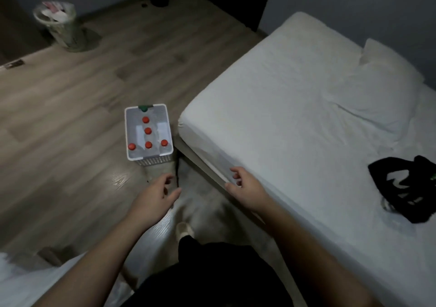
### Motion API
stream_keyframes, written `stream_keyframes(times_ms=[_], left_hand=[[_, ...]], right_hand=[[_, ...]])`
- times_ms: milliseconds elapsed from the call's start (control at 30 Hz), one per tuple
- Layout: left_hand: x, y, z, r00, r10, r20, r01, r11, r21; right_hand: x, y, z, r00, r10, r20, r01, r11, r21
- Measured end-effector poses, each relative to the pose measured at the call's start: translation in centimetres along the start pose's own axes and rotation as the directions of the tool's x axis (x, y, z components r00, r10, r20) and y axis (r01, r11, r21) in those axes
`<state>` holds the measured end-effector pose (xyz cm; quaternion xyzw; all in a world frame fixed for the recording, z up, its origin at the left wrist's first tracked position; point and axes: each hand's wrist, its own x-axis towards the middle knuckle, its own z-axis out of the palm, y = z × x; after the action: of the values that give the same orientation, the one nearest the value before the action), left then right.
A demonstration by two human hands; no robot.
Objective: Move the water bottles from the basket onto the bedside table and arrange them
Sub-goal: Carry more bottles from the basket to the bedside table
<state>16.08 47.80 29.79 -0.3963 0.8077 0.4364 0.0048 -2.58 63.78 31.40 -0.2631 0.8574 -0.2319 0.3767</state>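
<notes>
A white plastic basket [128,139] stands on the wooden floor beside the bed corner. Inside it stand several clear water bottles with red caps [148,131], and one green cap [143,108] shows at its far rim. My left hand [157,194] hovers above the floor just short of the basket, fingers apart and holding nothing. My right hand [245,188] is out over the near edge of the bed, also spread and holding nothing. No bedside table shows in this view.
A bed with a white sheet [295,108] and a pillow [372,89] fills the right side. A black garment [401,188] lies on it. A lined waste bin [60,25] stands at the far left. A white surface [21,280] shows at the lower left.
</notes>
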Motion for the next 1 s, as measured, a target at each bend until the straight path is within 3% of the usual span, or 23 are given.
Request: stream_keyframes(times_ms=[200, 433, 667, 1000], left_hand=[[5.7, -3.4, -4.8, 0.991, -0.127, -0.046, 0.125, 0.991, -0.043], [12.8, -7.1, -9.3, 0.989, -0.145, 0.012, 0.141, 0.978, 0.155], [23.2, -13.8, -12.1, 0.949, -0.217, 0.227, 0.152, 0.95, 0.271], [35.3, -24.8, -7.0, 0.955, -0.132, 0.266, -0.025, 0.857, 0.515]], right_hand=[[7.0, -7.7, 1.4, 0.996, -0.075, 0.05, 0.08, 0.991, -0.108], [14.2, -12.9, 6.2, 0.991, -0.063, 0.115, 0.088, 0.971, -0.223], [23.4, -14.6, 12.6, 0.984, 0.108, 0.145, -0.063, 0.956, -0.286], [36.9, -10.0, 22.6, 0.969, 0.24, 0.062, -0.226, 0.959, -0.169]])
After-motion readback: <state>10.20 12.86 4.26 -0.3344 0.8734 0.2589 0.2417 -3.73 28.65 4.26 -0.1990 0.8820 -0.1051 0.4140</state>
